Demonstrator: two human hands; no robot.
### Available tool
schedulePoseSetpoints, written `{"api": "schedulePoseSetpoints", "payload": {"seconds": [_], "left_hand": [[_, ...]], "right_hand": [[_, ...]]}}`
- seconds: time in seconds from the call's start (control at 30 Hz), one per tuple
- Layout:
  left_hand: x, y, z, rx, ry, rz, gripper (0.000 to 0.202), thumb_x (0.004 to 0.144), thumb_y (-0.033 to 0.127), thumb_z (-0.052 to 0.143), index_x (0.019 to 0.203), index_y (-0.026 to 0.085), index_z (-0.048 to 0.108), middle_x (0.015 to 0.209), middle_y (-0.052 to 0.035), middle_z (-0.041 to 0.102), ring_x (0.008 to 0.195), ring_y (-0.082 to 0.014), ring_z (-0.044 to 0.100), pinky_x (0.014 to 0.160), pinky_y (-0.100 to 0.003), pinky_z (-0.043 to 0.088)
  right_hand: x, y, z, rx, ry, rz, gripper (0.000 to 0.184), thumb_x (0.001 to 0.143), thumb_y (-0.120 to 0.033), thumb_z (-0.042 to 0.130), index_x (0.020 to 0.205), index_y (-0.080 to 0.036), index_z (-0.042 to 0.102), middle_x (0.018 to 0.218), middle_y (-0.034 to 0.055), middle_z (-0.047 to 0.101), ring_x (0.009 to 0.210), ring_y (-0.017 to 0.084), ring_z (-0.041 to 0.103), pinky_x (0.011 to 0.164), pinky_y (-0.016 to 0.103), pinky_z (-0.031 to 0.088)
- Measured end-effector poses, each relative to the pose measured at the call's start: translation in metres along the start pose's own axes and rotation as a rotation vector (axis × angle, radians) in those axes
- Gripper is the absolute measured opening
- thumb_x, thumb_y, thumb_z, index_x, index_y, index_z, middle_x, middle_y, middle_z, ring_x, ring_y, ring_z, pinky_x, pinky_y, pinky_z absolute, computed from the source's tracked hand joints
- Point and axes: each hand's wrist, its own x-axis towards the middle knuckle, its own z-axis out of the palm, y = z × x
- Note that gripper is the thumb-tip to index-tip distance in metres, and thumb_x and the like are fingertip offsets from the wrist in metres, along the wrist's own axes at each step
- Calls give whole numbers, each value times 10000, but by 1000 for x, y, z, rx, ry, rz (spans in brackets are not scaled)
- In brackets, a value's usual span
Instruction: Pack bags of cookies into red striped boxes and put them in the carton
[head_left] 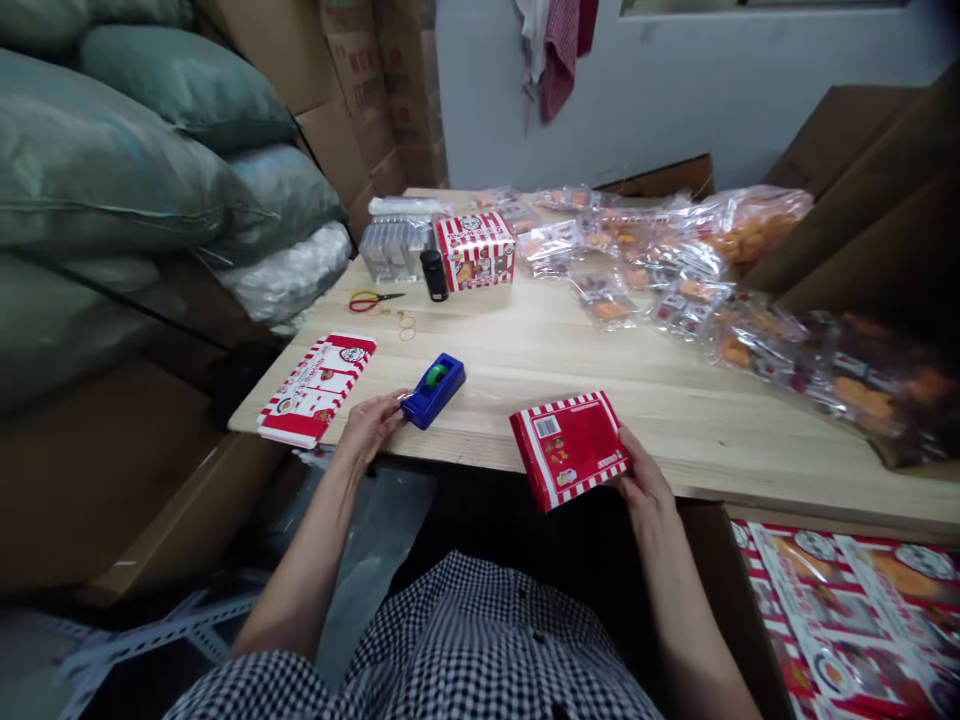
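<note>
My right hand (643, 478) grips a red and white striped carton (568, 448) by its right edge, held over the near edge of the wooden table (570, 350). My left hand (369, 426) touches the near end of a blue tape dispenser (433, 390) with a green roll, which rests on the table. A flat stack of unfolded striped cartons (316, 388) lies at the left corner, beside my left hand.
At the back stand an assembled striped box (475, 250), a black cylinder (433, 275), clear packs (394, 245), scissors (373, 299) and rubber bands (406, 324). Bagged orange snacks (697, 285) cover the right. Sacks (127, 170) pile left; printed cartons (855, 620) lie lower right.
</note>
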Motion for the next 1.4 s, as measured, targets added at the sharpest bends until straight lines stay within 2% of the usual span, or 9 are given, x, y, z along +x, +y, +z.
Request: {"api": "schedulePoseSetpoints", "payload": {"seconds": [0.33,0.47,0.57,0.7,0.83,0.9,1.0,1.07,1.4], "left_hand": [[-7,-46,-1,125,204,160,352,660,448,769,772,129,670,1188,-146,687,1019,-235,664,911,-341,530],[-20,-42,1,198,322,242,299,748,427,706,837,143,673,1076,-106,701,903,-198,668,877,-330,534],[-38,-21,20,226,376,320,253,802,398,676,889,161,669,926,-51,697,838,-174,659,866,-305,531],[-69,25,90,53,228,358,247,811,379,704,913,155,683,758,-1,675,685,-148,675,722,-266,549],[-101,58,169,-162,-118,271,227,798,350,745,900,148,719,759,-16,701,640,-129,669,672,-250,560],[-109,64,192,-266,-240,219,343,810,322,744,1111,168,685,766,-7,704,641,-118,665,687,-251,567],[-110,65,206,-354,-293,157,766,813,277,749,1475,221,368,753,20,703,618,-103,655,681,-240,563],[-107,63,207,-345,-271,154,862,810,264,751,1516,209,259,739,19,706,597,-98,647,666,-228,554],[-102,57,204,-284,-255,139,765,808,299,750,1433,185,324,695,9,703,582,-118,662,651,-239,549]], "right_hand": [[2,-3,11,-33,16,37,171,682,-276,796,812,-190,724,787,51,782,742,246,746,782,468,624],[-16,-23,22,-16,134,-157,279,690,-303,811,935,-192,741,903,35,784,854,234,733,896,451,588],[-45,-41,41,-93,172,-471,299,752,-296,792,1038,-222,745,1098,28,753,1073,216,680,1073,400,471],[-80,-45,71,-604,-102,-1066,212,885,-213,655,1079,-238,739,1217,89,699,1152,264,646,1030,494,493],[-89,-33,87,-790,-263,-1232,269,917,-111,578,1120,-248,689,1247,109,676,1142,253,657,938,476,561],[-89,-28,89,-817,-294,-1261,274,912,-89,578,1124,-238,666,1249,115,674,1159,254,649,997,513,526],[-88,-24,90,-792,-296,-1274,311,907,-84,586,1174,-241,623,1231,105,686,1164,251,648,1066,559,467],[-88,-25,89,-790,-261,-1259,412,907,-92,595,1286,-251,563,1250,101,680,1188,249,635,1072,549,469],[-92,-34,90,-868,-344,-1203,535,959,-85,526,1415,-363,509,1304,54,626,1188,206,607,1136,530,402]]}}
